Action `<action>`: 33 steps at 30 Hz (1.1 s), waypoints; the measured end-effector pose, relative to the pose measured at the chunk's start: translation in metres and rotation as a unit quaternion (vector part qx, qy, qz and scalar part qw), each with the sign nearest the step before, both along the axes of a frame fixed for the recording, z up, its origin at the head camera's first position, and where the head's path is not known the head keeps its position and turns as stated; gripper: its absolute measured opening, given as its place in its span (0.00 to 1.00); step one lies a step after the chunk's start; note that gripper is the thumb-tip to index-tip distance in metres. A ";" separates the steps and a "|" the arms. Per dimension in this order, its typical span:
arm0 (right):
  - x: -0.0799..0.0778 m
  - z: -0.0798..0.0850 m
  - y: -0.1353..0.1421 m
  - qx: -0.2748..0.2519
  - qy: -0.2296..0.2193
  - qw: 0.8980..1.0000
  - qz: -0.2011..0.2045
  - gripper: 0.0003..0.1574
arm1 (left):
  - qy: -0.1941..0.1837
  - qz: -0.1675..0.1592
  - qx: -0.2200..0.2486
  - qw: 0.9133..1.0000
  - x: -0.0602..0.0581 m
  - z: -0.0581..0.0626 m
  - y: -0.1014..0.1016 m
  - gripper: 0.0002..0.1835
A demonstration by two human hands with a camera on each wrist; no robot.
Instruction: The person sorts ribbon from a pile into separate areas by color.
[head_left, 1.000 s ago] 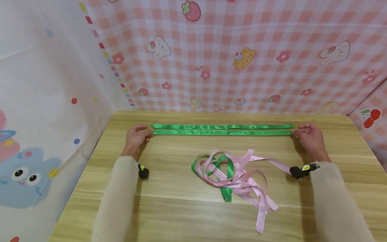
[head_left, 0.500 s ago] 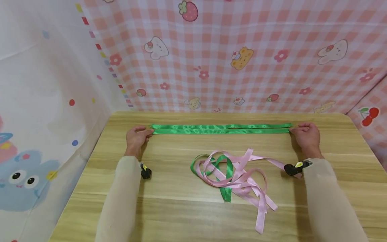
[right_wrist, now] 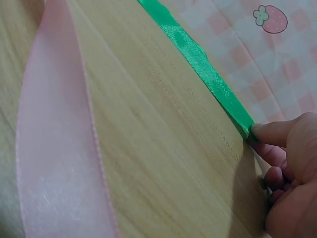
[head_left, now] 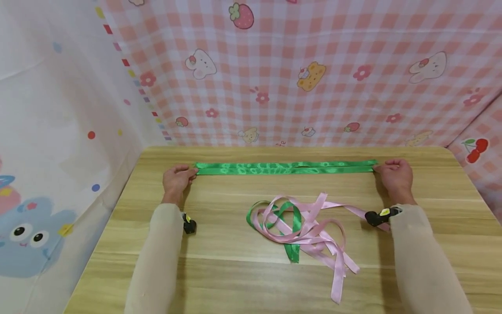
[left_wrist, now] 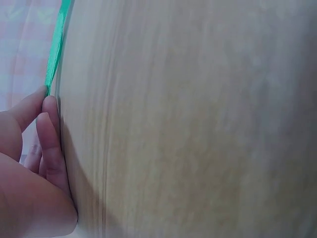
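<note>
Two shiny green ribbons lie stretched side by side near the back of the table. My left hand (head_left: 175,179) pinches the left end of the nearer green ribbon (head_left: 266,172) between thumb and finger. At its right end, my right hand (head_left: 397,179) pinches the same ribbon, seen taut in the right wrist view. The farther green ribbon (head_left: 333,164) runs along its back edge; the two meet over the left and middle, with a thin gap toward the right. In the left wrist view, the fingers (left_wrist: 49,134) rest low against the wood with the green ribbon (left_wrist: 57,44) leading away.
In the middle of the wooden table (head_left: 235,279) lies a loose tangle of pink ribbons (head_left: 337,279) with a looped green ribbon (head_left: 292,253). One pink strand passes beneath the right wrist camera (head_left: 378,218). A pink checked cloth (head_left: 282,56) hangs behind the table.
The nearer green ribbon has moved back against the farther one, closing most of the gap between them. My right hand has shifted slightly left; both hands keep their pinch.
</note>
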State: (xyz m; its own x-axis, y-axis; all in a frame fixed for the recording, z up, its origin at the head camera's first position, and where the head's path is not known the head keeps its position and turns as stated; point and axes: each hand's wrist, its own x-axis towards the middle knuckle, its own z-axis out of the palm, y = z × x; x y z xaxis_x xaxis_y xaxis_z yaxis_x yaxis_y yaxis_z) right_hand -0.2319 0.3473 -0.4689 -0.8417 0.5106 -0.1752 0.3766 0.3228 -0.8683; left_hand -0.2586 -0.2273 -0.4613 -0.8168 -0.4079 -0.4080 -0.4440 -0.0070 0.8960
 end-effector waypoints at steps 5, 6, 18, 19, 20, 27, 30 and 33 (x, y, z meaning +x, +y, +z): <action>0.003 0.002 0.002 -0.002 -0.016 1.000 0.018 0.16 | 0.016 0.000 0.005 1.000 0.001 -0.002 -0.001 0.24; 0.004 0.002 0.002 -0.007 -0.016 1.000 0.020 0.16 | 0.016 0.000 0.010 1.000 0.001 -0.002 0.000 0.24; 0.006 0.003 0.005 -0.076 -0.002 0.997 0.002 0.21 | 0.044 0.028 0.072 0.996 0.005 -0.002 -0.003 0.27; 0.007 0.004 0.006 -0.074 -0.001 0.997 0.006 0.20 | 0.052 0.023 0.064 0.996 0.006 -0.003 -0.004 0.27; 0.008 0.005 0.006 -0.071 -0.001 0.997 0.009 0.20 | 0.059 0.016 0.056 0.997 0.006 -0.004 -0.004 0.28; 0.016 0.018 0.000 -0.039 -0.002 0.998 0.055 0.16 | 0.102 -0.033 0.011 0.994 0.014 -0.007 -0.004 0.25; 0.022 0.027 -0.013 -0.006 0.011 0.994 0.104 0.22 | 0.117 -0.078 0.001 0.990 0.023 -0.003 0.005 0.25; 0.029 0.036 -0.034 0.033 0.034 0.987 0.152 0.33 | 0.118 -0.135 -0.014 0.984 0.034 0.004 0.020 0.26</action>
State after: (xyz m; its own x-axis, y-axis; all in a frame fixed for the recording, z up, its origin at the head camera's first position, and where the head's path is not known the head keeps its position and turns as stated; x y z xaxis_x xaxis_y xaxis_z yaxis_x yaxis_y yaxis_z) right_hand -0.2028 0.3131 -0.4325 -0.9666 0.2409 -0.0873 0.1946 0.4683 -0.8619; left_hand -0.2247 -0.2074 -0.4570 -0.9677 -0.1708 -0.1855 -0.2057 0.1091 0.9725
